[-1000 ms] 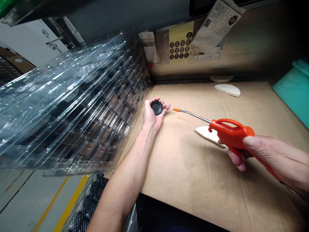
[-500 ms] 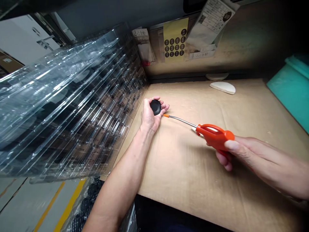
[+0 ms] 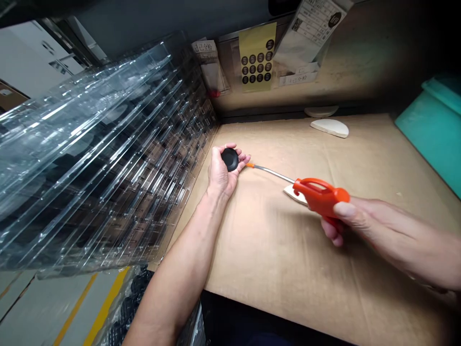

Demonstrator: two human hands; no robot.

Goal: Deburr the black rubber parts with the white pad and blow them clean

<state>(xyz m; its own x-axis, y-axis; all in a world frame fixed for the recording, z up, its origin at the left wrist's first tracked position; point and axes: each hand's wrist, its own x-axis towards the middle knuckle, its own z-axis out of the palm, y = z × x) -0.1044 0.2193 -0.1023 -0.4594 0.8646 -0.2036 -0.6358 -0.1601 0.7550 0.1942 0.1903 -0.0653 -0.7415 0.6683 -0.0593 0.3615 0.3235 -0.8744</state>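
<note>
A small round black dish-shaped part [image 3: 230, 159] lies in my left hand [image 3: 219, 174], with the thumb and fingers curled about its edge. My right hand [image 3: 347, 218] is wrapped round an orange air blow gun [image 3: 320, 194]. The gun's thin metal tube points left, and its orange tip is close by the fingers of my left hand, just right of the black part. Partly hidden behind the gun, a pale flat piece [image 3: 294, 194] lies on the cardboard.
Clear plastic trays [image 3: 118, 158] stand stacked and tilted at the left. Cardboard [image 3: 273, 254] covers the table. A white half-round piece [image 3: 330, 128] lies near the back wall, and a teal bin [image 3: 432, 134] stands at the right. A yellow label sheet [image 3: 256, 57] hangs behind.
The blow gun has shifted up slightly, its tip now a little higher beside my left hand. More of the pale piece behind the gun shows. My left hand still holds the black part.
</note>
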